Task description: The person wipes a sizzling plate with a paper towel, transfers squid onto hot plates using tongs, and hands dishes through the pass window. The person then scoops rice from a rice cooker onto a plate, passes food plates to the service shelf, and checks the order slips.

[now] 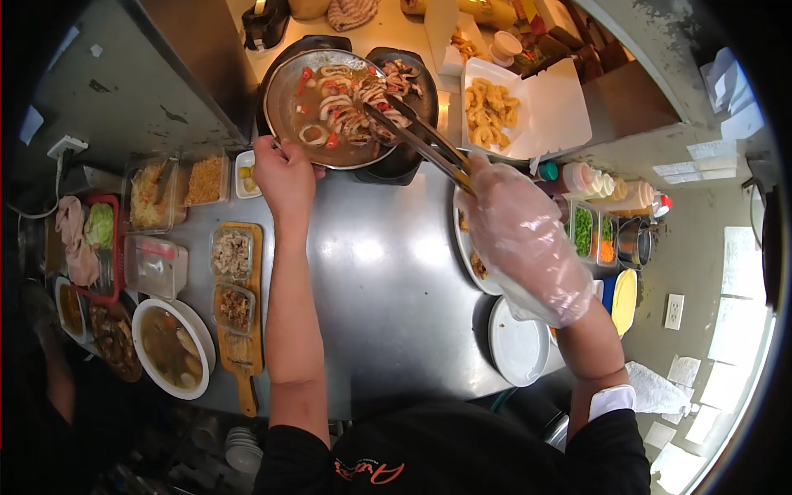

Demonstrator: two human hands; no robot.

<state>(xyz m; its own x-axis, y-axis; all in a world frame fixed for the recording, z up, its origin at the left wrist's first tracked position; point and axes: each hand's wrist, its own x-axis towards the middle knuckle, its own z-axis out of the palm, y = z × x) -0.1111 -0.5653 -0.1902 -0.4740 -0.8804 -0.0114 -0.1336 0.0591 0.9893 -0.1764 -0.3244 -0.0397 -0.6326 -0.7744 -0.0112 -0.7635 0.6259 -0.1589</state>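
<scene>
My left hand (285, 175) is closed on the near left edge of a round metal pan (276, 124), tilted over two dark cast-iron plates. Squid rings (340, 111) with red pepper pieces lie in brown sauce in the pan. In a clear plastic glove, my right hand (524, 227) grips metal tongs (429, 148). The tips of the tongs reach in among the squid at the pan's right side. More squid pieces (403, 76) sit on the right-hand dark plate (425, 91), partly hidden by the pan and tongs.
An open white box (557, 103) of fried rings stands behind my right hand. To the right are sauce bottles (582, 177) and chopped greens (582, 231). On the left stand a soup bowl (206, 346), a wooden board (246, 375) with containers, and a red-rimmed tray (115, 247).
</scene>
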